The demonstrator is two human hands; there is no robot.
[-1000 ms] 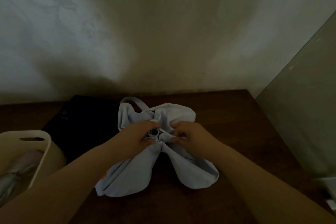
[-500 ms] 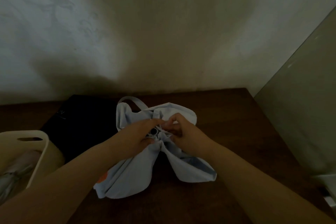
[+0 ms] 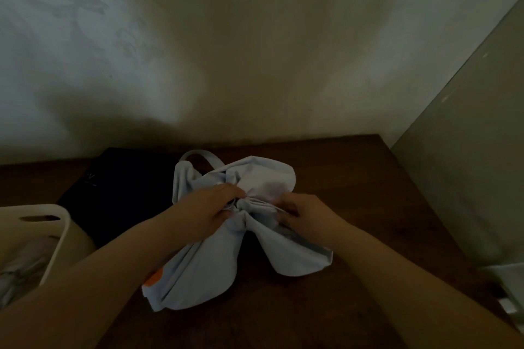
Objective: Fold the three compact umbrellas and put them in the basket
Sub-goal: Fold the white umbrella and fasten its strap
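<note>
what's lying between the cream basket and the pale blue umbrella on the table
In the head view, a black umbrella lies flat between the basket and the pale blue umbrella; the left forearm crosses in front.

Two bare forearms in view, no sleeves visible up to the frame edge. Left arm enters from 7 o'clock, right arm from 5 o'clock. Left hand (image 3: 208, 208) and right hand (image 3: 307, 214) both bare. Nails too dim to read.
</note>
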